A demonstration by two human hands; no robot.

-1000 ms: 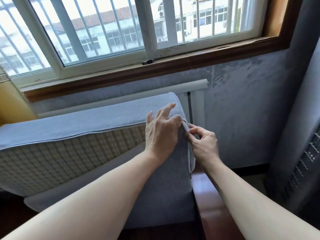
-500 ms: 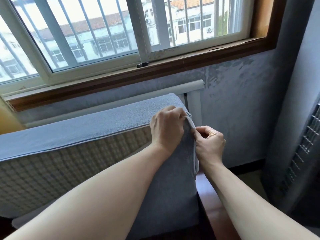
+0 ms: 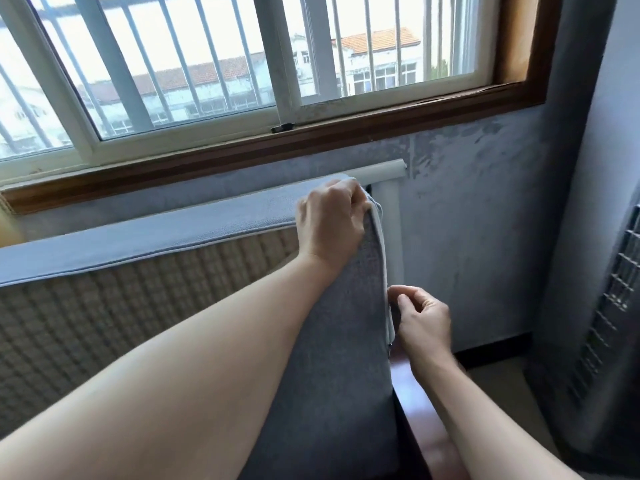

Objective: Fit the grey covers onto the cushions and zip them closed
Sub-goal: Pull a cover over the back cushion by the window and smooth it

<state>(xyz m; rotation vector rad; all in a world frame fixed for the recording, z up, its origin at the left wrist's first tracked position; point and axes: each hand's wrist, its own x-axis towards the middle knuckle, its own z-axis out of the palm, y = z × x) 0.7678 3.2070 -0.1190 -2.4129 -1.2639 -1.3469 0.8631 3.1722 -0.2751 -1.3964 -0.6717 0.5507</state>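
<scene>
A large cushion (image 3: 138, 323) with a beige checked face stands on edge below the window. The grey cover (image 3: 339, 341) wraps its top band and right end. My left hand (image 3: 329, 226) grips the cover's top right corner, fingers curled over the edge. My right hand (image 3: 422, 320) is lower down, beside the cover's zip edge (image 3: 387, 306), with its fingers loosely curled and thumb and forefinger apart; nothing shows between them. A small dark zip pull (image 3: 390, 346) sits just below that hand.
A white radiator pipe (image 3: 388, 174) runs behind the cushion under the wooden window sill (image 3: 311, 140). A dark red wooden frame (image 3: 415, 410) lies under my right forearm. A tall grey unit with a grille (image 3: 606, 323) stands at the right.
My right hand has let go near the top corner and dropped down the zip edge. My left hand has closed from a flat press into a grip on the corner.
</scene>
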